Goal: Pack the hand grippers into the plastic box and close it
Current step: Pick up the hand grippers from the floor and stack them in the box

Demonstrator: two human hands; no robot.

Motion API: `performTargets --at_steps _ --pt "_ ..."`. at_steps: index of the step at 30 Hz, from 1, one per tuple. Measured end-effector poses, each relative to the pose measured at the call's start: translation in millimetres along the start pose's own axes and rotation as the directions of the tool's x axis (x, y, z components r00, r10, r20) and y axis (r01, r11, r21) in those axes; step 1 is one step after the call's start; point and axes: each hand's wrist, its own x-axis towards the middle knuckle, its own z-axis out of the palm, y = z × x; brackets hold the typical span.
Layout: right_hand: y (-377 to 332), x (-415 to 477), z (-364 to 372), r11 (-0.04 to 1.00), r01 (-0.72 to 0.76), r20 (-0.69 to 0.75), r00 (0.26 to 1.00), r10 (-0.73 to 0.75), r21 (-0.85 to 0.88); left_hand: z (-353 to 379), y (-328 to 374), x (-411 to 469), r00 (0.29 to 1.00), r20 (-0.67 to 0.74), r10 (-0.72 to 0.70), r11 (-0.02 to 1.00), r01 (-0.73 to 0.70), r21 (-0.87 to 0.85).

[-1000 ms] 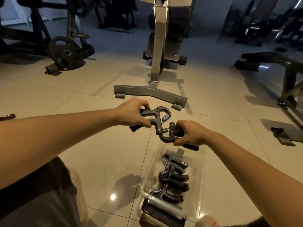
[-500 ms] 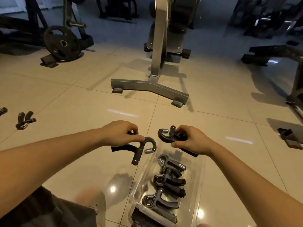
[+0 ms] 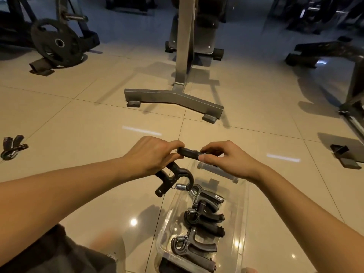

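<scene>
Above plastic box (image 3: 241,219): left hand (image 3: 151,154) grips gripper (image 3: 173,179); right hand (image 3: 230,160) pinches second gripper (image 3: 189,153).

My right hand (image 3: 228,161) hides most of its hand gripper (image 3: 187,152); the plastic box (image 3: 245,223) is cut off at 6 o'clock.

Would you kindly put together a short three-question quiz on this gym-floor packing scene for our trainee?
1. True or false: the clear plastic box is already closed with a lid.
2. What does the left hand grip? A) a spring hand gripper B) a weight plate C) a towel
3. Fill in: the stray hand gripper on the tiled floor lies on the person's ____ side.
Key: 1 false; 2 A; 3 left.
</scene>
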Motion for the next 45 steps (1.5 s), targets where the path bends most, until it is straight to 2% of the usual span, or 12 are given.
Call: performTargets --at_steps 3,6,9,11,14,20,23,26,31,37,41,45 --pt "-2.5 -0.9 -3.9 0.999 0.040 -0.048 0.998 -0.041 -0.033 -3.9 -3.5 6.0 0.998 -0.066 -0.018 0.996 0.013 -0.084" --pt "1.3 -2.9 -5.2 0.950 0.099 -0.124 0.982 -0.141 -0.296 -4.2 -9.9 7.3 0.991 -0.091 -0.094 0.977 0.074 -0.201" --pt "6.4 -3.4 4.5 0.725 0.093 -0.186 0.937 -0.295 -0.683 -3.4 -15.6 7.6 0.978 -0.124 -0.165 0.949 0.123 -0.292" --pt "10.6 -2.4 13.1 0.582 0.029 -0.237 0.896 -0.375 -0.812 -3.2 -15.3 8.4 0.970 -0.136 -0.200 0.925 0.141 -0.353" --pt "19.4 -1.7 20.3 0.530 -0.036 -0.307 0.848 -0.432 -0.847 -2.6 -10.6 8.8 0.967 -0.139 -0.213 0.903 0.141 -0.406" --pt "31.4 -4.0 16.7 0.554 -0.023 -0.329 0.824 -0.461 -0.832 -1.2 -1.2 10.3 0.977 -0.060 -0.207 0.855 0.151 -0.497" --pt "39.4 -5.4 14.3 0.586 -0.033 -0.324 0.858 -0.399 -0.809 4.8 -3.3 12.9 0.982 0.014 -0.187 0.870 0.172 -0.461" --pt "55.2 -8.4 16.3 0.638 -0.075 -0.306 0.916 -0.260 -0.766 14.9 -9.4 14.5 0.978 0.102 -0.180 0.900 0.206 -0.385" --pt "92.3 -11.6 26.9 0.712 -0.103 -0.106 0.994 0.041 -0.695 29.5 -10.8 17.3 0.928 0.355 -0.115 0.929 0.227 -0.291" --pt "134.7 0.9 75.8 0.714 -0.163 0.070 0.956 0.286 -0.681 46.0 -8.0 26.2 0.909 0.399 -0.117 0.930 0.241 -0.276" --pt "154.8 10.3 98.2 0.692 -0.258 0.050 0.919 0.391 -0.674 50.1 -8.0 27.0 0.907 0.396 -0.140 0.914 0.273 -0.301" --pt "167.0 15.5 116.9 0.669 -0.268 0.030 0.917 0.398 -0.693 51.7 -12.9 22.3 0.898 0.405 -0.173 0.893 0.317 -0.321"
